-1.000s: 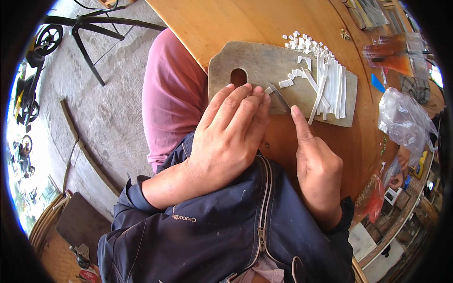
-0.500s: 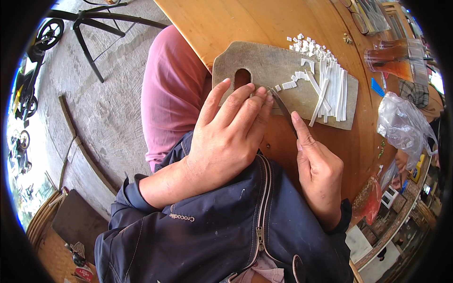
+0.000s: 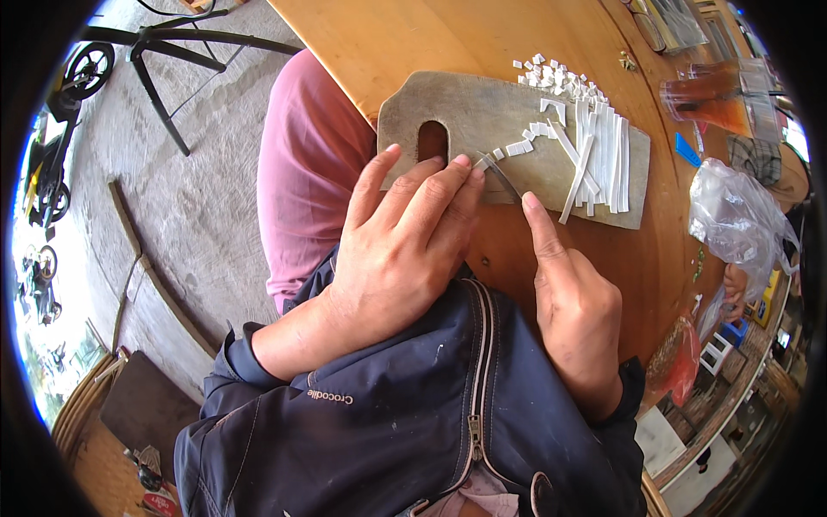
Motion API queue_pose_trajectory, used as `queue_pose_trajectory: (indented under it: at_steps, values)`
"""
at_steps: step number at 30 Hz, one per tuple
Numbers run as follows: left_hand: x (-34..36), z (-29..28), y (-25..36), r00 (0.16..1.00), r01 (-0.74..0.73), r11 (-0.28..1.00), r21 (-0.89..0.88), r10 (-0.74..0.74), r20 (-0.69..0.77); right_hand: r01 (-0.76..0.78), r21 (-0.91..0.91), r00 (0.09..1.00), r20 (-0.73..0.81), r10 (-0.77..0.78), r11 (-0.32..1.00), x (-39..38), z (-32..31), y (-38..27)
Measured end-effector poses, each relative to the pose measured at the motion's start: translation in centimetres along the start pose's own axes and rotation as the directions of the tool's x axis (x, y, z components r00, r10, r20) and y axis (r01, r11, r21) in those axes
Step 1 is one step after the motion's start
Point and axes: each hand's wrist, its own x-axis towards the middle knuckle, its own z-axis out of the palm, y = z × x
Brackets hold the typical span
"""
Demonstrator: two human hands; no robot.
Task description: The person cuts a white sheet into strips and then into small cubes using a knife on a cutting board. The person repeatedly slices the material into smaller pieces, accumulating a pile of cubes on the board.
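A grey cutting board [image 3: 482,103] with an oval handle hole lies at the table's edge by my knee. My left hand [image 3: 401,228] rests on its near side, fingertips pressing down a thin white strip [image 3: 481,162] that is mostly hidden beneath them. In my right hand [image 3: 579,302] is a narrow dark-bladed knife [image 3: 505,180], index finger laid along its back, tip beside the strip's end. The knife's handle is hidden by the palm. A short row of cut white pieces [image 3: 519,148] trails right of the blade. Long white strips [image 3: 613,164] lie bundled at the board's right end.
Small white pieces [image 3: 560,79] are heaped past the board's far edge. Farther right on the wooden table [image 3: 388,43] are glasses of brown drink [image 3: 711,99], a blue plastic piece [image 3: 687,151] and a clear plastic bag [image 3: 741,207]. Another person's hand [image 3: 735,289] shows beyond.
The knife tip and both hands have shifted slightly left. The board and its pieces also appear a little farther left and up in view.
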Motion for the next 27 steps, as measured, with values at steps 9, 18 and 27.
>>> queue_pose_trajectory:
  at_steps: [9,18,27]
  values:
    - [-0.1,0.2,0.3,1.000,-0.018,0.986,0.163,0.017,0.007,-0.037,0.216,0.998,0.056,0.026,0.976,0.5,-0.7,0.7]
    - [-0.1,-0.1,0.3,1.000,-0.025,0.986,0.167,0.023,0.015,-0.031,0.173,0.997,0.078,0.017,0.984,0.5,-1.0,0.0]
    - [-0.5,-0.2,1.0,0.999,0.012,0.985,0.171,-0.018,0.033,0.042,-0.038,0.998,-0.034,-0.043,0.998,-0.4,0.8,-0.2]
